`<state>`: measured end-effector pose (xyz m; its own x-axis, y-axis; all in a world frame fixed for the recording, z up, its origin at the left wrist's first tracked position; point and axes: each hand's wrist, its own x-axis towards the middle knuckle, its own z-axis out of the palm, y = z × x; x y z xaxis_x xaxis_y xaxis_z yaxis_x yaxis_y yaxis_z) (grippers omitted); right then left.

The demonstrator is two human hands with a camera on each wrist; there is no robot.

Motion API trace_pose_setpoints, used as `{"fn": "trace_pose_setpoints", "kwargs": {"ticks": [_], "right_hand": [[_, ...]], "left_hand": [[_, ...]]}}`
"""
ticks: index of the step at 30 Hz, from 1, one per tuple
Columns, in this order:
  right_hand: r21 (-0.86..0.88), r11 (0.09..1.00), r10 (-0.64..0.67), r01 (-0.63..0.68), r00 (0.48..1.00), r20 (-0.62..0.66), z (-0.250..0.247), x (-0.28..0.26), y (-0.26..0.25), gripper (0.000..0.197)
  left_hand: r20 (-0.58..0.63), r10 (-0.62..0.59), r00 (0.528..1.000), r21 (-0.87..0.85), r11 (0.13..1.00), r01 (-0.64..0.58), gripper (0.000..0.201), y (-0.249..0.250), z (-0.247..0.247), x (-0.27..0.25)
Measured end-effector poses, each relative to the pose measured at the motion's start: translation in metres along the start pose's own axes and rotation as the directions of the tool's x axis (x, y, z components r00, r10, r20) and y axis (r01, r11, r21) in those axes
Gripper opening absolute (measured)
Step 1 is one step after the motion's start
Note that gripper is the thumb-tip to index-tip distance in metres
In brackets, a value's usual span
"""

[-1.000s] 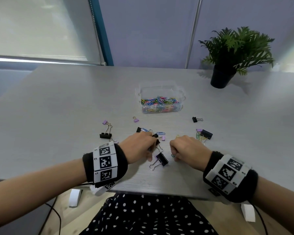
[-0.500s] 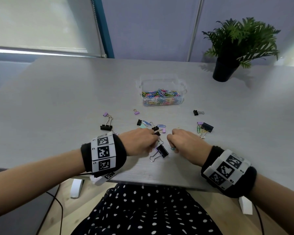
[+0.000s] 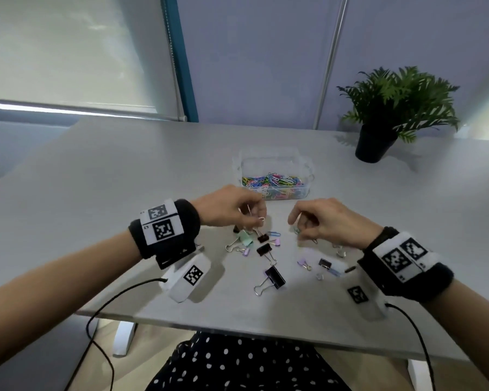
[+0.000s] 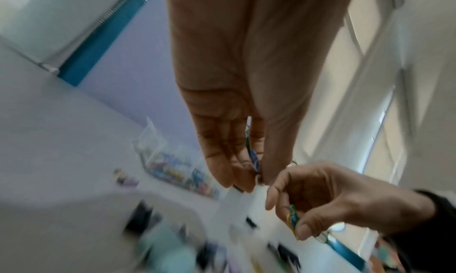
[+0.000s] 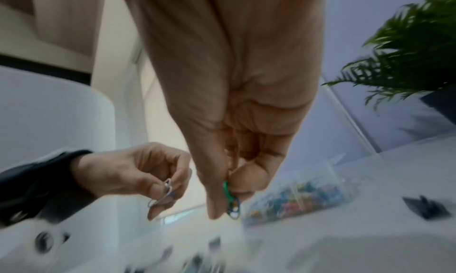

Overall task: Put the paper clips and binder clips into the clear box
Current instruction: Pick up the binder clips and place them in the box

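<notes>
The clear box (image 3: 275,167), part full of coloured paper clips (image 3: 271,183), stands mid-table just beyond both hands. My left hand (image 3: 254,214) is raised above the table and pinches a few paper clips (image 5: 162,194), white and blue ones (image 4: 254,160). My right hand (image 3: 299,227) is also raised and pinches green and blue paper clips (image 5: 231,201). Below the hands lie loose binder clips: a mint one (image 3: 244,238), black ones (image 3: 264,249) (image 3: 275,276), small lilac ones (image 3: 302,262), and a few paper clips (image 3: 273,234).
A potted plant (image 3: 395,108) in a black pot stands at the back right of the grey table (image 3: 96,193). Wrist camera units with cables hang under both wrists near the table's front edge (image 3: 237,328). A window and wall lie behind.
Both hands have lifted off the table with paper clips pinched in them and moved forward toward the clear box. The head view has tilted, so the table appears lower.
</notes>
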<state>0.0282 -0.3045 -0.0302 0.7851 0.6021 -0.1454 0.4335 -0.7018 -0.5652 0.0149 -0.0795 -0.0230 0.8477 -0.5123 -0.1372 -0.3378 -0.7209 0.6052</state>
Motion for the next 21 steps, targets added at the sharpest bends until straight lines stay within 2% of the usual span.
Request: {"fn": "trace_pose_setpoints", "kwargs": {"ticks": [1, 3, 6, 9, 13, 16, 19, 21], "right_hand": [[0.036, 0.999, 0.012, -0.01, 0.999, -0.052, -0.011, 0.009, 0.001, 0.018], [0.07, 0.997, 0.03, -0.019, 0.987, -0.157, -0.032, 0.033, -0.001, 0.015], [0.075, 0.997, 0.032, -0.012, 0.962, -0.27, -0.046, 0.075, 0.001, 0.014], [0.0, 1.0, 0.003, -0.003, 0.944, -0.329, -0.043, 0.107, 0.002, 0.015], [-0.177, 0.984, -0.05, 0.003, 0.964, -0.262, -0.036, 0.126, 0.004, 0.016], [-0.237, 0.972, -0.05, -0.004, 0.974, -0.221, -0.036, 0.126, 0.009, 0.016], [-0.306, 0.947, -0.175, 0.098, 0.956, -0.236, -0.035, 0.11, 0.008, 0.014], [-0.312, 0.93, -0.262, 0.193, 0.945, -0.195, -0.029, 0.093, 0.004, 0.011]], "left_hand": [[-0.042, -0.012, 0.999, -0.078, 0.997, 0.008, 0.025, 0.001, -0.012, 0.007], [-0.125, -0.042, 0.991, -0.126, 0.992, 0.026, 0.022, 0.0, -0.035, 0.028], [-0.185, -0.081, 0.979, -0.068, 0.995, 0.069, 0.008, -0.008, -0.054, 0.064], [-0.159, -0.128, 0.979, 0.049, 0.989, 0.137, 0.012, -0.015, -0.056, 0.094], [-0.137, -0.155, 0.978, 0.252, 0.95, 0.185, 0.024, -0.016, -0.053, 0.106], [-0.182, -0.105, 0.978, 0.353, 0.921, 0.165, 0.023, -0.018, -0.049, 0.101], [-0.238, 0.024, 0.971, 0.397, 0.915, 0.074, 0.018, -0.013, -0.043, 0.083], [-0.177, 0.059, 0.982, 0.411, 0.911, 0.019, 0.014, -0.011, -0.035, 0.069]]}}
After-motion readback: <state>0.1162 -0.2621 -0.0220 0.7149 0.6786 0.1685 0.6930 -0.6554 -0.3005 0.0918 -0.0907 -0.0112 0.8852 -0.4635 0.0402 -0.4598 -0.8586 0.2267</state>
